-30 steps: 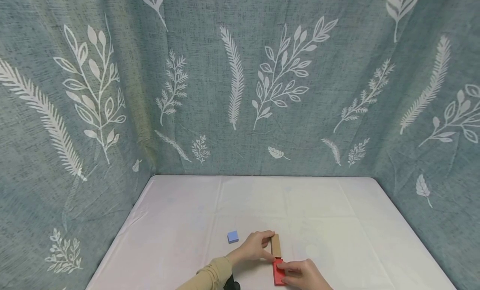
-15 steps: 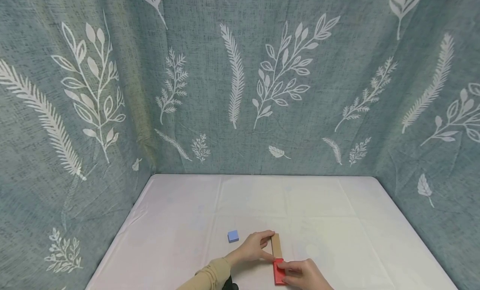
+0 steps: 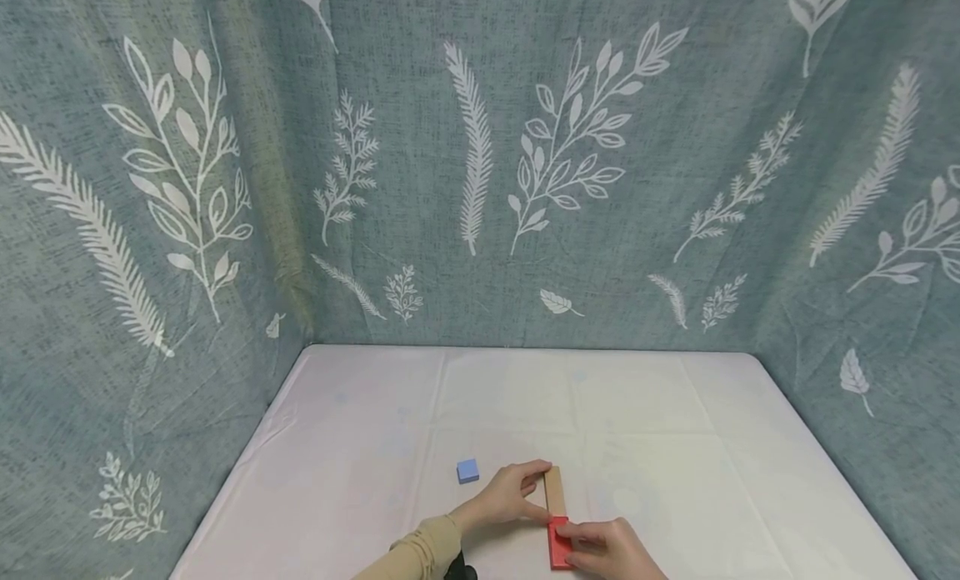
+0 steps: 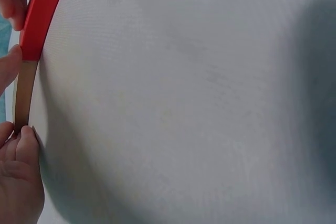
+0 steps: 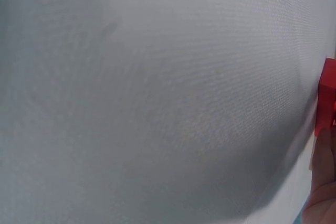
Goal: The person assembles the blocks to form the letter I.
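A tan wooden block (image 3: 554, 490) lies lengthwise away from me on the white table, its near end meeting a red rectangular block (image 3: 559, 557). My left hand (image 3: 508, 493) spans the tan block from the left, fingertips at its far end and thumb by the seam with the red one. From the right, my right hand (image 3: 613, 548) grips the red block, partly covering its top. In the left wrist view, the tan block (image 4: 25, 95) and red block (image 4: 42, 17) form one line. Only a corner of the red block (image 5: 326, 95) shows in the right wrist view.
A small blue block (image 3: 467, 471) sits on the white cloth, left of the tan block and beyond my left forearm. A dark object (image 3: 459, 568) shows beneath the left sleeve at the bottom edge. Patterned green-grey curtains (image 3: 420, 147) surround the table's back and sides.
The dark line at the seam between the tan and red blocks has vanished, so they look flush. Both hands stay nearly in place; the head view has shifted slightly.
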A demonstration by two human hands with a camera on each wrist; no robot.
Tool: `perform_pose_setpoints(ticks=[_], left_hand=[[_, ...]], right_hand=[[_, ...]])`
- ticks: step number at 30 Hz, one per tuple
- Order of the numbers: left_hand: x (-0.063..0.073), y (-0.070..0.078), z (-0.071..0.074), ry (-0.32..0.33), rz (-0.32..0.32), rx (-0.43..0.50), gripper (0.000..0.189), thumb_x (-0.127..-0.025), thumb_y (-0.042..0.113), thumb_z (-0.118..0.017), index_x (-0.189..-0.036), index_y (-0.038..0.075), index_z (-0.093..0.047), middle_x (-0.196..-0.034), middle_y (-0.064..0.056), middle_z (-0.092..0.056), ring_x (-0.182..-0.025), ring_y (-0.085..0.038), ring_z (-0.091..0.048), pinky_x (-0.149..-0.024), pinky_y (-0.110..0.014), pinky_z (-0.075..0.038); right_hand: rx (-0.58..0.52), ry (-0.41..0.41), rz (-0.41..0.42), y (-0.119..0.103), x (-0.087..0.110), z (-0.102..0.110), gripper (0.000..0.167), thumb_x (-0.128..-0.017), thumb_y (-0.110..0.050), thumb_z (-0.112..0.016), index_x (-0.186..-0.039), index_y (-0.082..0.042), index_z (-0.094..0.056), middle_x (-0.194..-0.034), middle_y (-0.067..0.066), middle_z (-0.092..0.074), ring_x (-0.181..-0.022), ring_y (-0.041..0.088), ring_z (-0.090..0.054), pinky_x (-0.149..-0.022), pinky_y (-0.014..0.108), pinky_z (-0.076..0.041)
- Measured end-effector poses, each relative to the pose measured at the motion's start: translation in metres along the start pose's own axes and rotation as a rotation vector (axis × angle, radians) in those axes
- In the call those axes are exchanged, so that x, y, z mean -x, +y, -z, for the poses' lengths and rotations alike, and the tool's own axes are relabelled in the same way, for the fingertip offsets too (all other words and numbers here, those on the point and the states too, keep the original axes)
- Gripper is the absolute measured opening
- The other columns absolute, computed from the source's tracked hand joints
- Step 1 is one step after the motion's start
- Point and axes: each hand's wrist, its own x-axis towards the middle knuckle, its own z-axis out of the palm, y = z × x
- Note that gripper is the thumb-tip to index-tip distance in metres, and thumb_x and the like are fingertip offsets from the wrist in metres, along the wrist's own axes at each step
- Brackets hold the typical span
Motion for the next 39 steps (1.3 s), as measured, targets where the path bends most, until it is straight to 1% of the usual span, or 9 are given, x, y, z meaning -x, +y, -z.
perform_pose_setpoints(ticks=[8,15,24,30,33,36,39], left_hand=[[0.0011,0.0003,0.0012,-0.004,-0.019,-0.013,0.069,-0.074,0.002,-0.078,-0.135,-0.005,-0.046,-0.142,-0.020,-0.047,-0.134,-0.033,-0.043,-0.108,-0.028,-0.044],[0.0014,0.0028,0.0016,-0.013,-0.018,-0.026,0.068,-0.074,0.001,-0.078,-0.135,-0.004,-0.047,-0.142,-0.019,-0.047,-0.134,-0.031,-0.043,-0.107,-0.026,-0.045],[-0.0009,-0.0005,0.0014,-0.017,0.000,-0.031,0.069,-0.074,0.002,-0.078,-0.136,-0.004,-0.046,-0.143,-0.018,-0.046,-0.135,-0.030,-0.042,-0.107,-0.022,-0.045],[-0.0012,-0.0015,0.0021,-0.020,-0.006,-0.036,0.070,-0.074,0.002,-0.078,-0.136,-0.004,-0.046,-0.143,-0.019,-0.046,-0.135,-0.030,-0.042,-0.107,-0.022,-0.044],[-0.0002,-0.0002,0.0028,-0.025,-0.012,-0.042,0.069,-0.075,0.002,-0.077,-0.136,-0.004,-0.046,-0.143,-0.019,-0.046,-0.135,-0.031,-0.042,-0.107,-0.023,-0.045],[0.0007,0.0017,0.0031,-0.025,-0.013,-0.046,0.069,-0.074,0.001,-0.077,-0.135,-0.005,-0.046,-0.143,-0.020,-0.046,-0.134,-0.031,-0.043,-0.107,-0.024,-0.045],[0.0012,0.0028,0.0027,-0.021,-0.004,-0.041,0.069,-0.074,0.001,-0.078,-0.135,-0.005,-0.046,-0.142,-0.019,-0.047,-0.134,-0.031,-0.044,-0.107,-0.024,-0.045]], right_hand=[[0.011,0.014,0.077,0.0038,0.0013,-0.0020,0.031,-0.083,-0.011,-0.071,-0.108,0.006,-0.068,-0.102,0.020,-0.071,-0.089,-0.006,-0.061,-0.071,0.010,-0.056],[0.015,0.029,0.086,0.0034,0.0019,-0.0032,0.033,-0.083,-0.014,-0.072,-0.109,0.006,-0.069,-0.102,0.020,-0.071,-0.091,-0.005,-0.062,-0.072,0.010,-0.056],[0.008,0.036,0.090,0.0028,0.0023,-0.0041,0.034,-0.083,-0.016,-0.072,-0.109,0.006,-0.069,-0.102,0.020,-0.071,-0.094,-0.003,-0.063,-0.072,0.012,-0.058],[-0.021,0.035,0.060,0.0016,0.0006,-0.0036,0.034,-0.083,-0.015,-0.072,-0.108,0.006,-0.068,-0.101,0.020,-0.071,-0.090,-0.003,-0.063,-0.071,0.010,-0.057],[-0.006,0.059,0.054,0.0008,-0.0007,-0.0037,0.033,-0.082,-0.015,-0.072,-0.108,0.005,-0.069,-0.101,0.018,-0.072,-0.089,-0.003,-0.063,-0.071,0.012,-0.058],[0.014,0.098,0.027,-0.0007,-0.0034,-0.0042,0.033,-0.082,-0.018,-0.073,-0.109,0.001,-0.070,-0.104,0.017,-0.071,-0.094,-0.001,-0.064,-0.076,0.020,-0.061],[-0.011,0.130,-0.047,-0.0033,-0.0068,-0.0042,0.037,-0.082,-0.020,-0.073,-0.113,-0.001,-0.069,-0.111,0.016,-0.070,-0.102,0.003,-0.063,-0.083,0.027,-0.060]])
